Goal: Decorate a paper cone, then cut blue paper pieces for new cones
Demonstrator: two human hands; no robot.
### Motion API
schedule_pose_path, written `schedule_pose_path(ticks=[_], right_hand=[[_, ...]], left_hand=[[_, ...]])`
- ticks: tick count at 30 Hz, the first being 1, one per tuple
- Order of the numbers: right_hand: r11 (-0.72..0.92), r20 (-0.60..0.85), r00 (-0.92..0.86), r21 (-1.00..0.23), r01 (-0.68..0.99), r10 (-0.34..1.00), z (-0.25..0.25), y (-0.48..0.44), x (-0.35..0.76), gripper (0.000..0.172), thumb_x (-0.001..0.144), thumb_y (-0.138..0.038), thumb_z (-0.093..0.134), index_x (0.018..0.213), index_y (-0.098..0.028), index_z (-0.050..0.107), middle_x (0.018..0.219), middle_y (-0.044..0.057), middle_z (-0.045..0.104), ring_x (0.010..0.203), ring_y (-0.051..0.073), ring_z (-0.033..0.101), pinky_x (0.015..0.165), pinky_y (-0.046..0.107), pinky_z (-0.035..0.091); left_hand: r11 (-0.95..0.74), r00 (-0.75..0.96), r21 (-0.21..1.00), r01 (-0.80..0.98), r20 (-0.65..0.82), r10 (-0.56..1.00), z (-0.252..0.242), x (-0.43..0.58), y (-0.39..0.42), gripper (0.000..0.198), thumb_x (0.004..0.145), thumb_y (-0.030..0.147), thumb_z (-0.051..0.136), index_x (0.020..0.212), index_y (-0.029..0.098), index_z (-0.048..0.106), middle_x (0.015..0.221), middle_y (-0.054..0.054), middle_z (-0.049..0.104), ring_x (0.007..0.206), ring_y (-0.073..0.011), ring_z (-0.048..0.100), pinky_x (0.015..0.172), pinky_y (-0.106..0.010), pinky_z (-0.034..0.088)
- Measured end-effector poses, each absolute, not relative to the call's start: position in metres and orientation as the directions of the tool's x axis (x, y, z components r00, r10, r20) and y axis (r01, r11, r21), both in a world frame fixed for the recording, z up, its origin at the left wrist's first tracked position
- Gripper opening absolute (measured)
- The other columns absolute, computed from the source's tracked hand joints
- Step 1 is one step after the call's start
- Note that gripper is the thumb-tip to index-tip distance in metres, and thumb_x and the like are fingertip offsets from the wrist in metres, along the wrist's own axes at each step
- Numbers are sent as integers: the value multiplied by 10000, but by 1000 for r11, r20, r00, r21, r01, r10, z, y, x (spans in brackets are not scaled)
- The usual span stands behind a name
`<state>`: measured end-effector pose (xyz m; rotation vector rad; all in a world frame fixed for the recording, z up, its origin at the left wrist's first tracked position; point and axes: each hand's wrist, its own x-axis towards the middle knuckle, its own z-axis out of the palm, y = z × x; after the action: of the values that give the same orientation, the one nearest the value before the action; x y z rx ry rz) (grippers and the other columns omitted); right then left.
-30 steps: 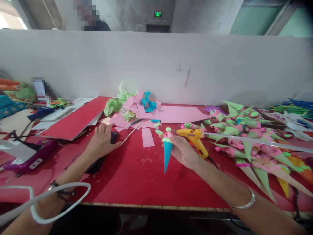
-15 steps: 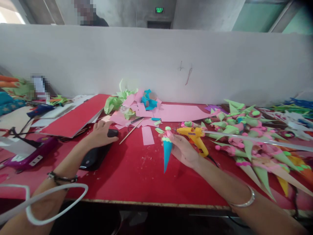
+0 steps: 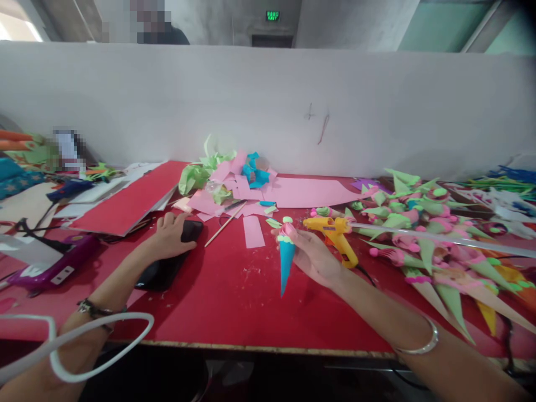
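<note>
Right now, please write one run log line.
right hand: holds blue cone; left hand: at black phone; glue gun: on red table

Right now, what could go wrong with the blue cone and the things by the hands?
The yellow glue gun lies close by the right hand; if it is hot, it could burn. Squeezing too hard might crush the blue cone in that hand. The left hand, over a black phone-like object, might knock it.

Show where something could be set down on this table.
Bare but for specks: red tabletop between the black object and blue cone, down to the front edge. Crowded: the back with paper scraps, the right with piled cones.
</note>
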<state>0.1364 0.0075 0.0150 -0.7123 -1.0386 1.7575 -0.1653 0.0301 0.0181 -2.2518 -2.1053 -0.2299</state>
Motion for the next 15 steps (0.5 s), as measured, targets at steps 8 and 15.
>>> schedule_pose_path(ticks=[8, 15], right_hand=[[-192, -17, -387, -888, -417, 922, 13, 7, 134, 217, 619, -359, 706, 749, -186, 682, 706, -2, 580, 648, 92, 475, 627, 222, 409], [-79, 64, -310, -900, -428, 949, 11, 6, 133, 221, 607, -339, 711, 773, -199, 672, 690, -24, 577, 636, 89, 486, 684, 246, 413]], left_hand=[[-388, 260, 368, 845, 352, 899, 11, -75, 8, 401, 785, 444, 420, 1065, 167, 489, 1056, -105, 514, 1010, -243, 446, 867, -380, 354], [-372, 409, 765, 526, 156, 899, 22, -26, -12, 329, 813, 446, 387, 864, 163, 548, 748, -9, 571, 651, -125, 480, 597, -246, 385]])
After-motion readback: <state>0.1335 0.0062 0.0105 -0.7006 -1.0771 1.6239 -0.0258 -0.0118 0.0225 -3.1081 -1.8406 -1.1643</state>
